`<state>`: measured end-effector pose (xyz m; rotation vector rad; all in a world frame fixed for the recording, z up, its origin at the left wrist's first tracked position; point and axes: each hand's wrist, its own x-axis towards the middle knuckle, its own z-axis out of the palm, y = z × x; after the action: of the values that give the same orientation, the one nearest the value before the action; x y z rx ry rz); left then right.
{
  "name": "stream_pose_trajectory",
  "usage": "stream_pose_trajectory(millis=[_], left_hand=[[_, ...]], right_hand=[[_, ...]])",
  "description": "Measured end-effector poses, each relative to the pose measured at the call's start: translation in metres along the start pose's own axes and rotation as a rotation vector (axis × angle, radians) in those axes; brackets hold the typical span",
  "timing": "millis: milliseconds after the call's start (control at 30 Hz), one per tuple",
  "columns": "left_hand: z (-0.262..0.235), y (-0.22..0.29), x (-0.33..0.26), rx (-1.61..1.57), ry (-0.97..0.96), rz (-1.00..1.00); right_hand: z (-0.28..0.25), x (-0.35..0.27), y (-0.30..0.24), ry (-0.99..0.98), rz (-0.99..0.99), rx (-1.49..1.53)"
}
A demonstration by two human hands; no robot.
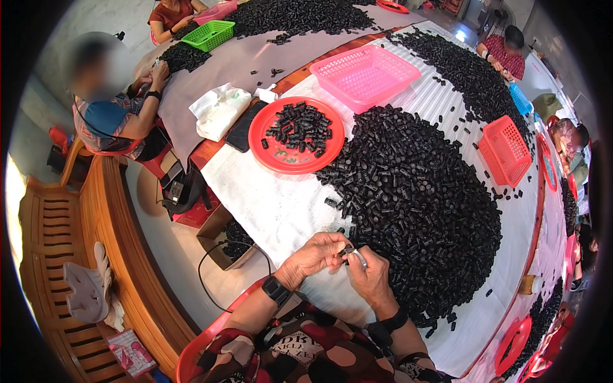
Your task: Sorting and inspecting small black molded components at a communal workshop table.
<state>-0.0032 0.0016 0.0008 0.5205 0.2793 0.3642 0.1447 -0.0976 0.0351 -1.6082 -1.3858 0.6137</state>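
So the left hand (317, 256) is pinching a small black piece (347, 251) right between the hands, right hand (372, 277) closed on a little pale tool (362, 258), and the piece looks light, stiff, maybe slick, so I'd grab its sides.

Worktop, long, covered in white striped cloth (255, 198); second worktop, covered in mauve-grey cloth (281, 59), upper left. Bench, varnished orange-brown wood, slatted (124, 246), at left. Chair, red plastic (190, 351), lower edge, partly hidden. Floor, pale, smooth (220, 281). Wall, grey (543, 18), upper right. White glare (15, 204), left rim.
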Motion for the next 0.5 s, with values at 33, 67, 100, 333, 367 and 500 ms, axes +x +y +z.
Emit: stream_pose_trajectory(millis=[33,67,100,333,367,500], left_hand=[[-0.0009,-0.0002,-0.0007,0.007,0.008,-0.006],[-0.0002,-0.0002,-0.0004,0.006,0.006,-0.008],[0.0008,0.0001,-0.0002,0.018,0.015,-0.003],[0.0015,0.0007,-0.0001,-0.001,-0.007,0.005],[0.0018,0.0005,-0.0001,-0.001,-0.007,0.006],[0.0011,-0.0004,-0.0004,0.0,-0.004,0.007]], right_hand=[[0.0003,0.0005,-0.0011,-0.007,-0.009,-0.005],[-0.0001,0.0003,-0.0014,-0.005,-0.007,-0.006],[-0.0005,0.0001,-0.0017,0.002,-0.003,0.001],[0.0006,-0.0005,-0.0001,0.039,0.021,0.032],[0.0005,-0.0007,-0.0003,0.038,0.02,0.032],[-0.0014,-0.0006,-0.0023,0.016,0.032,0.012]])
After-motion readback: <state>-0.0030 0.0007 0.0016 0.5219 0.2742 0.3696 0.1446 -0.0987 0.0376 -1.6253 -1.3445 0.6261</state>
